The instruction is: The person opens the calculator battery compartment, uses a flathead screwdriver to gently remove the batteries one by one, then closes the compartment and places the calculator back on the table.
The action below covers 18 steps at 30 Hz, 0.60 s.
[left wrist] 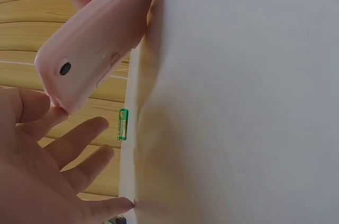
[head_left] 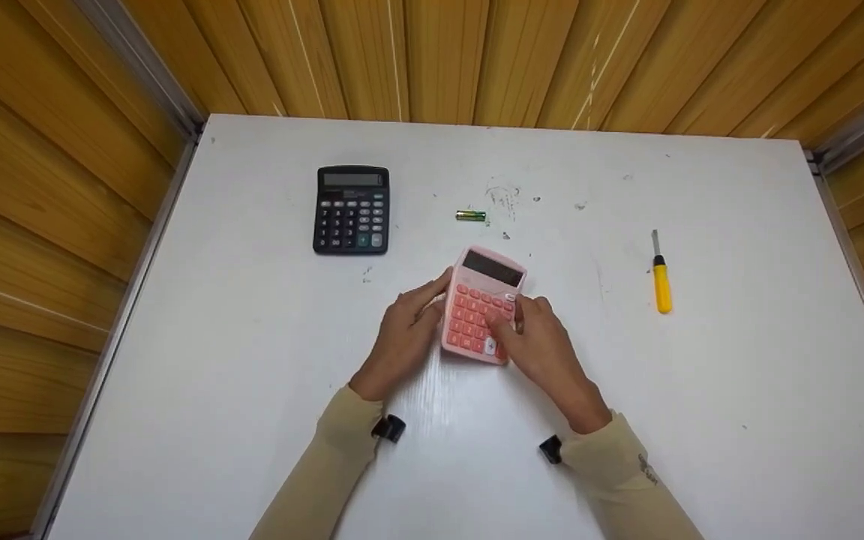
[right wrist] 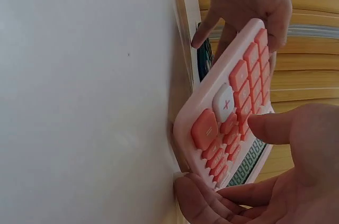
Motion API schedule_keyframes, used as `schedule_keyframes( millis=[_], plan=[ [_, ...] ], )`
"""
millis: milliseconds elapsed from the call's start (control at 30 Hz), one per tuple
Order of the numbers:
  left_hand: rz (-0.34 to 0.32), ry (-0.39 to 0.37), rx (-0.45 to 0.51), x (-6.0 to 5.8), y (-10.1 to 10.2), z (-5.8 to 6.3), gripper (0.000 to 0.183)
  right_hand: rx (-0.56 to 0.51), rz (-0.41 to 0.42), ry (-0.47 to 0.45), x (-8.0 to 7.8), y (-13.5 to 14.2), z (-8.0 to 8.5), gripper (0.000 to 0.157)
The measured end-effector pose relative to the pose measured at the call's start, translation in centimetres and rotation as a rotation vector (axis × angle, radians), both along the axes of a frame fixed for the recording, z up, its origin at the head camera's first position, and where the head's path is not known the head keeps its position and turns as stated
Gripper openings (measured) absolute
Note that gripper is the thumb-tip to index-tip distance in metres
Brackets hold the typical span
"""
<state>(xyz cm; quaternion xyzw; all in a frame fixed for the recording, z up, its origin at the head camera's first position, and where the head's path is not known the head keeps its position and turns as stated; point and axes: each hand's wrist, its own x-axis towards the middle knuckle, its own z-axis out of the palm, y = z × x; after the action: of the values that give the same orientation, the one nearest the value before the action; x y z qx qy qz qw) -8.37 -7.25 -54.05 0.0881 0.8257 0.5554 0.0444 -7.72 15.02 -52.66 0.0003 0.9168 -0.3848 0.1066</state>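
Observation:
A pink calculator (head_left: 481, 307) with coral keys is held tilted between both hands, its left edge raised off the table. My left hand (head_left: 408, 330) is at its left edge; in the left wrist view thumb and index finger (left wrist: 50, 121) meet that edge while the other fingers spread. My right hand (head_left: 544, 337) grips the right side, thumb (right wrist: 270, 128) over the keys and fingers (right wrist: 201, 197) at and beneath the edge. The left wrist view shows the calculator's back (left wrist: 100, 49) with dark round feet. Digits show on its display (right wrist: 248, 163) in the right wrist view.
On the white table (head_left: 252, 360) a black calculator (head_left: 351, 210) lies at the back left. A green battery (head_left: 470, 216) lies beyond the pink calculator. To the right is a yellow-handled screwdriver (head_left: 661, 281). Wood-look panels (head_left: 447, 60) stand behind the table.

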Motion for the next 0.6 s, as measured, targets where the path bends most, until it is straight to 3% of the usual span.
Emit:
schedule_keyframes(
  millis=[233, 433, 600],
  plan=[
    [-0.032, -0.004, 0.101, 0.2, 0.2, 0.0, 0.056, -0.02, -0.001, 0.022, 0.1, -0.2, -0.2, 0.049],
    [-0.098, -0.008, 0.177, 0.3, 0.6, -0.6, 0.059, -0.039, -0.021, 0.028, 0.1, -0.3, -0.2, 0.051],
    [-0.129, -0.036, 0.139, 0.5, 1.2, -0.8, 0.05, -0.083, -0.041, 0.082, 0.1, -0.2, -0.4, 0.047]
  ],
)
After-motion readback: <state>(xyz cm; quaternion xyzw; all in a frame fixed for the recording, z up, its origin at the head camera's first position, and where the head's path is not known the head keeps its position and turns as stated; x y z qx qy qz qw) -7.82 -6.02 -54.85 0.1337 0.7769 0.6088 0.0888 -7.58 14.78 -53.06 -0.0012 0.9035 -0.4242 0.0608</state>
